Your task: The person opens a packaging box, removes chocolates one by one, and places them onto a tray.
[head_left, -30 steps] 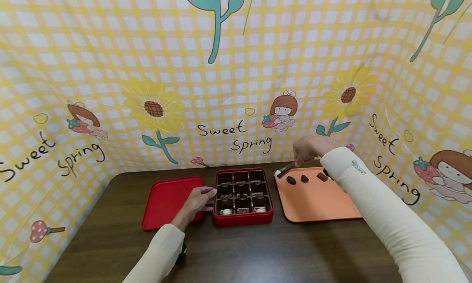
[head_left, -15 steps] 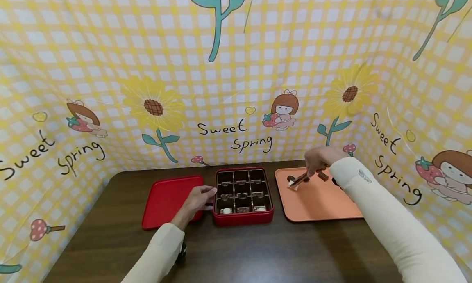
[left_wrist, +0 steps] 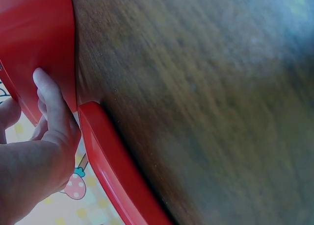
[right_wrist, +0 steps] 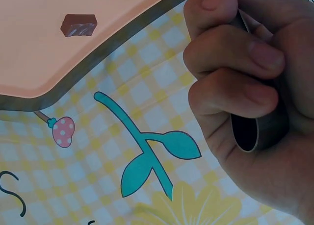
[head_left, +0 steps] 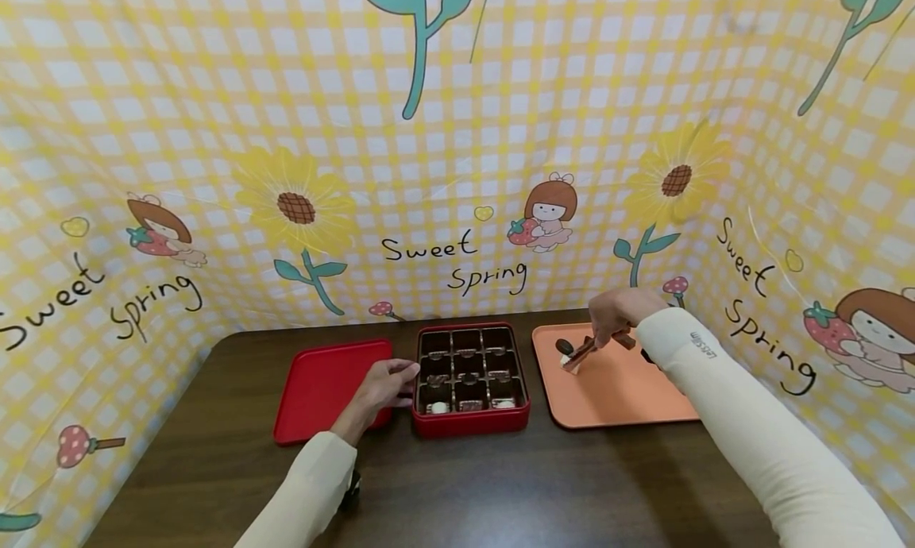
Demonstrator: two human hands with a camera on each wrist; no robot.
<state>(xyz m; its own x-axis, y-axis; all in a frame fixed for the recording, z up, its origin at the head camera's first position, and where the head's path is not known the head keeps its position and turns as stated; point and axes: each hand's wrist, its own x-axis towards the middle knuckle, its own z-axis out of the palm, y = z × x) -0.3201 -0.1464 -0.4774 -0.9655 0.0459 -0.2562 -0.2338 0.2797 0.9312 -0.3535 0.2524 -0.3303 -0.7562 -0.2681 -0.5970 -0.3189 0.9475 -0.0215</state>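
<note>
My right hand (head_left: 611, 314) grips a pair of tongs (head_left: 582, 353), fingers curled round its handle; the bent metal end (right_wrist: 272, 132) shows below the fingers in the right wrist view. The tongs' tips are down at a small white chocolate (head_left: 566, 360) on the orange tray (head_left: 643, 397). I cannot tell whether they pinch it. A dark oval chocolate (head_left: 564, 346) lies just behind it. My left hand (head_left: 382, 385) rests with extended fingers against the left side of the red box (head_left: 472, 425); in the left wrist view its fingertips touch the wall (left_wrist: 44, 29).
The box has a dark divided insert (head_left: 468, 365), with chocolates in the front row of compartments. A red lid (head_left: 322, 389) lies left of the box. A brown block-shaped chocolate (right_wrist: 78, 25) sits on the tray near its back edge. Patterned cloth (head_left: 429, 175) rises behind the table.
My right hand and tongs have moved right and slightly nearer from the tray's back left corner. The white chocolate has shifted the same way. My left hand has stayed at the box.
</note>
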